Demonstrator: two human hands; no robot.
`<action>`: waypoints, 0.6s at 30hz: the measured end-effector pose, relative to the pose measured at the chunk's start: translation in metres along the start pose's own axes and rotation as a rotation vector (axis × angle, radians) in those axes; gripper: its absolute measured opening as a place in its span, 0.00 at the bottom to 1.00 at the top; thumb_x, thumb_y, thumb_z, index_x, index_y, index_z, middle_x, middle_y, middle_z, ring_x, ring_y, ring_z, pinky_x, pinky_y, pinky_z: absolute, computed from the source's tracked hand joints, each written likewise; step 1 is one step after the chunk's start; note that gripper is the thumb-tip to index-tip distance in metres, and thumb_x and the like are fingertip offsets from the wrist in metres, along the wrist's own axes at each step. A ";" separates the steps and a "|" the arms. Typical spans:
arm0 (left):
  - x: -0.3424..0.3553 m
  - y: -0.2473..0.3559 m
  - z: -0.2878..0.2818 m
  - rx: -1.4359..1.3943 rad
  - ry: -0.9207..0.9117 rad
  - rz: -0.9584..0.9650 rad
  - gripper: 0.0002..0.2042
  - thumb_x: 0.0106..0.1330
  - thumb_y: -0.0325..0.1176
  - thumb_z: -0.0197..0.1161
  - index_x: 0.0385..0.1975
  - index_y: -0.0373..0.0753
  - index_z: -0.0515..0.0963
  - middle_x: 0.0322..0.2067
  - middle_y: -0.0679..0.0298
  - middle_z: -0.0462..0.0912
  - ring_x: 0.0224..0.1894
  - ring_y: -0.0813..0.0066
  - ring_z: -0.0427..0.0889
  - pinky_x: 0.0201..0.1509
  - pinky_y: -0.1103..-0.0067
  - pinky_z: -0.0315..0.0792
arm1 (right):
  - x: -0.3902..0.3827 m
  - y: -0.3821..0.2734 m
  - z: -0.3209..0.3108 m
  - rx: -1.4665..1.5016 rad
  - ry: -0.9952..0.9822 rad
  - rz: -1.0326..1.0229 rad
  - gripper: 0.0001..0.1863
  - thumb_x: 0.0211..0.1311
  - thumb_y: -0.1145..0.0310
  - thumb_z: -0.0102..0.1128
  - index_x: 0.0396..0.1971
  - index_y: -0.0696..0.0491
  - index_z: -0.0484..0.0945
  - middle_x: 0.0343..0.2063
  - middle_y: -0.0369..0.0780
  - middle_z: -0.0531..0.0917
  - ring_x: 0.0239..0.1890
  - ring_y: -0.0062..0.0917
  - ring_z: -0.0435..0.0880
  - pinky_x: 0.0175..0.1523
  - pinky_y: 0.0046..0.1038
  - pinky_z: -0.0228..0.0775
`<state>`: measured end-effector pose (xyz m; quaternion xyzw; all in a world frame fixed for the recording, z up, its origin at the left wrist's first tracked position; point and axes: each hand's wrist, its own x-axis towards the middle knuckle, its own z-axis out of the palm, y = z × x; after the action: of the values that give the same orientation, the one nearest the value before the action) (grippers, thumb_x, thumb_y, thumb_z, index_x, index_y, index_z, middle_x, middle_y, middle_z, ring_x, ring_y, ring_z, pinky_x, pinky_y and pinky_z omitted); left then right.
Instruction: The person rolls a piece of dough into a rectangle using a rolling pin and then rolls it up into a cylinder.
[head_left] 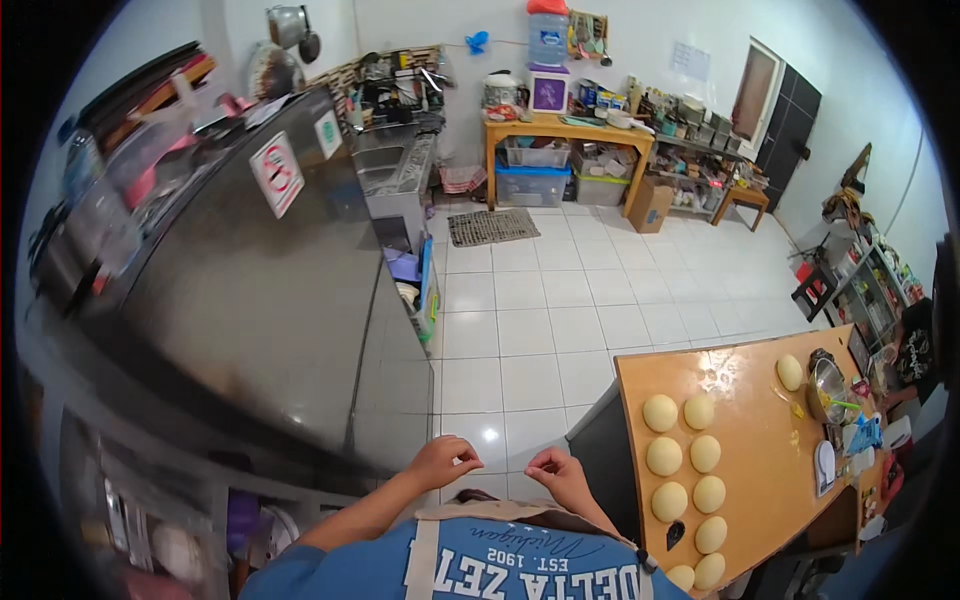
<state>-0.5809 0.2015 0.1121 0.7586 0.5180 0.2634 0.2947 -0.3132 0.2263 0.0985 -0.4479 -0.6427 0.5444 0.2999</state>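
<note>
My left hand (448, 460) and my right hand (550, 468) are held apart in front of my body, above the tiled floor (520, 325). The fingers of both are curled closed, and I see nothing in them. Off to my right, rows of pale round dough balls (661, 413) sit on a wooden-topped table (750, 510). A small black object (676, 536) lies among the lower ones. Farther right on the table are a steel bowl (828, 380) with a green utensil and a white scale (825, 467).
A large steel cabinet (270, 310) stands close on my left. Past it are a sink (380, 158) and plastic bins. At the back are a wooden table (560, 129), storage boxes, a mat (494, 228) and shelves. A person in dark clothing (915, 340) is at the right table edge.
</note>
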 end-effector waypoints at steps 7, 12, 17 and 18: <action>0.150 -0.067 -0.003 -0.049 0.261 0.238 0.09 0.59 0.38 0.67 0.35 0.42 0.82 0.27 0.65 0.82 0.33 0.67 0.79 0.39 0.73 0.72 | 0.137 0.017 -0.050 0.198 0.012 0.129 0.13 0.59 0.75 0.62 0.45 0.55 0.80 0.32 0.35 0.82 0.36 0.18 0.80 0.44 0.22 0.73; 0.246 -0.092 -0.020 -0.050 0.119 0.033 0.12 0.58 0.37 0.68 0.41 0.44 0.82 0.31 0.66 0.83 0.35 0.66 0.79 0.39 0.73 0.72 | 0.258 0.002 -0.105 0.319 -0.194 0.282 0.26 0.58 0.77 0.63 0.58 0.53 0.72 0.42 0.39 0.83 0.41 0.21 0.81 0.49 0.25 0.74; 0.341 -0.148 -0.061 0.005 0.279 -0.028 0.21 0.54 0.37 0.71 0.48 0.43 0.78 0.41 0.63 0.82 0.41 0.66 0.79 0.47 0.73 0.73 | 0.372 -0.027 -0.157 0.033 -0.285 0.000 0.32 0.57 0.72 0.65 0.63 0.51 0.66 0.57 0.43 0.75 0.59 0.32 0.74 0.59 0.32 0.69; 0.361 -0.163 -0.072 -0.002 0.283 -0.028 0.21 0.54 0.37 0.71 0.48 0.43 0.78 0.41 0.63 0.82 0.41 0.66 0.79 0.47 0.73 0.73 | 0.394 -0.029 -0.167 0.012 -0.266 0.034 0.33 0.57 0.70 0.66 0.64 0.51 0.66 0.59 0.42 0.73 0.60 0.33 0.73 0.60 0.33 0.69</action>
<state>-0.6169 0.6013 0.0786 0.7062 0.5648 0.3642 0.2230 -0.3399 0.6536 0.1240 -0.3809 -0.6659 0.6077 0.2055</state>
